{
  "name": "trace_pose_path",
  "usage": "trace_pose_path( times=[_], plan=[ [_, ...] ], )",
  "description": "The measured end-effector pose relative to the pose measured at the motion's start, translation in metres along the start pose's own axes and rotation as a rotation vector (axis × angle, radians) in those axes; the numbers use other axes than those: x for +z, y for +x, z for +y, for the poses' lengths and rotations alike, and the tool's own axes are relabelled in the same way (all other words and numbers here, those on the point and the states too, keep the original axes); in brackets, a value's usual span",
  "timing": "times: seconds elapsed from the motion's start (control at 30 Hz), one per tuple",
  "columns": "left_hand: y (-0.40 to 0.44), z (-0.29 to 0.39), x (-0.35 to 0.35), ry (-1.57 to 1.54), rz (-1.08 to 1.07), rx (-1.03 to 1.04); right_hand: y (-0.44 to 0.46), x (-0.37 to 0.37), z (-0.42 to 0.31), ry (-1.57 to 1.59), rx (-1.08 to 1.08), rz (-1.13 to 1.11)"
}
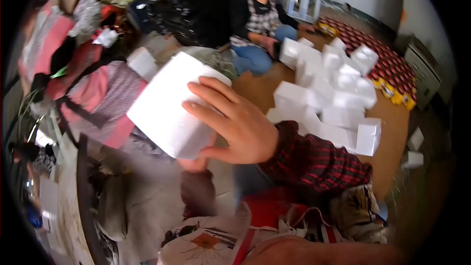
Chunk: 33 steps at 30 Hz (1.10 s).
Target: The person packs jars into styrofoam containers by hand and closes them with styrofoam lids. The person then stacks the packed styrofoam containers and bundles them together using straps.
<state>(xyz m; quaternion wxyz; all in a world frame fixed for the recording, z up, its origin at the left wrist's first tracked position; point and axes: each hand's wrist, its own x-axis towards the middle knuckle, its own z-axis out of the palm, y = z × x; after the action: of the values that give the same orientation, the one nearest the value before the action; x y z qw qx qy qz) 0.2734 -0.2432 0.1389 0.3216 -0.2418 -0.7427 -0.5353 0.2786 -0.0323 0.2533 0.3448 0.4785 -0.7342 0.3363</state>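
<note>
A white foam box (171, 103) is held up in front of me, tilted, with a broad smooth face toward the camera. My right hand (243, 130) lies over its right side, fingers spread on the foam and the thumb near its lower edge. Underneath, my left hand (195, 163) grips the box from its lower end; most of those fingers are hidden behind it. To the right, several similar white foam boxes (319, 88) are heaped on a brown sheet (392, 140).
Another person (257, 24) in a checked apron sits beyond the heap. Beside it lies a stack of red-and-black patterned items with yellow edges (387, 64). Pink and grey cloth (105, 91) hangs at left, near a white foam piece (142, 64). Black plastic (191, 10) stands behind.
</note>
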Motion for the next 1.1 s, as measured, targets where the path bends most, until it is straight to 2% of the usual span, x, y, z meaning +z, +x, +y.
trace_pose_path(
  times=[0.07, 0.1, 0.13, 0.2, 0.23, 0.27, 0.37, 0.4, 0.43, 0.5, 0.53, 0.57, 0.6, 0.67, 0.77, 0.9, 0.97, 1.03, 1.1],
  plan=[
    [-0.003, -0.001, 0.004, -0.063, -0.077, -0.046, -0.017, 0.008, 0.004, 0.071, 0.088, 0.093],
    [-0.002, -0.006, 0.002, -0.542, 0.05, -0.222, -0.021, 0.013, 0.008, 0.099, 0.13, 0.138],
    [-0.003, -0.01, -0.001, -0.576, 0.121, -0.259, -0.027, 0.015, 0.009, 0.111, 0.124, 0.134],
    [-0.004, -0.017, -0.008, -0.646, 0.27, -0.323, -0.04, 0.019, 0.012, 0.214, 0.419, 0.109],
    [-0.009, -0.024, -0.015, -0.878, 0.277, -0.406, -0.044, 0.025, 0.016, 0.218, 0.426, 0.104],
    [-0.014, -0.03, -0.015, -0.786, 0.329, -0.448, -0.054, 0.031, 0.023, 0.276, 0.507, 0.126],
    [-0.017, -0.027, -0.022, -0.737, 0.29, -0.604, -0.079, 0.049, 0.038, 0.332, 0.687, 0.15],
    [-0.017, -0.029, -0.022, -0.548, 0.208, -0.557, -0.087, 0.058, 0.043, 0.358, 0.741, 0.171],
    [-0.015, -0.032, -0.019, -0.56, 0.175, -0.574, -0.094, 0.065, 0.048, 0.384, 0.793, 0.195],
    [-0.005, -0.044, -0.013, -0.802, 0.186, -0.723, -0.103, 0.076, 0.06, 0.405, 0.867, 0.244],
    [-0.003, -0.067, -0.011, -0.838, 0.133, -0.77, -0.107, 0.08, 0.07, 0.377, 0.922, 0.251],
    [0.002, -0.088, -0.007, -0.804, 0.089, -0.835, -0.112, 0.085, 0.084, 0.349, 0.975, 0.254],
    [0.01, -0.103, -0.001, -0.749, 0.043, -0.906, -0.113, 0.086, 0.099, 0.449, 1.052, 0.269],
    [0.036, -0.119, 0.018, -0.641, -0.04, -1.044, -0.125, 0.113, 0.15, 0.478, 1.039, 0.452],
    [0.076, -0.154, 0.052, -0.601, -0.215, -1.16, -0.115, 0.088, 0.193, 0.36, 1.216, 0.254],
    [0.116, -0.211, 0.098, -0.552, -0.246, -1.318, -0.124, 0.1, 0.267, 0.262, 1.339, 0.246],
    [0.129, -0.234, 0.117, -0.524, -0.274, -1.392, -0.131, 0.104, 0.288, 0.327, 1.495, 0.212],
    [0.134, -0.255, 0.133, -0.405, -0.304, -1.465, -0.123, 0.1, 0.29, 0.109, 1.59, 0.088],
    [0.127, -0.274, 0.147, -0.294, -0.254, -1.511, -0.131, 0.107, 0.3, 0.028, 1.644, 0.134]
  ],
)
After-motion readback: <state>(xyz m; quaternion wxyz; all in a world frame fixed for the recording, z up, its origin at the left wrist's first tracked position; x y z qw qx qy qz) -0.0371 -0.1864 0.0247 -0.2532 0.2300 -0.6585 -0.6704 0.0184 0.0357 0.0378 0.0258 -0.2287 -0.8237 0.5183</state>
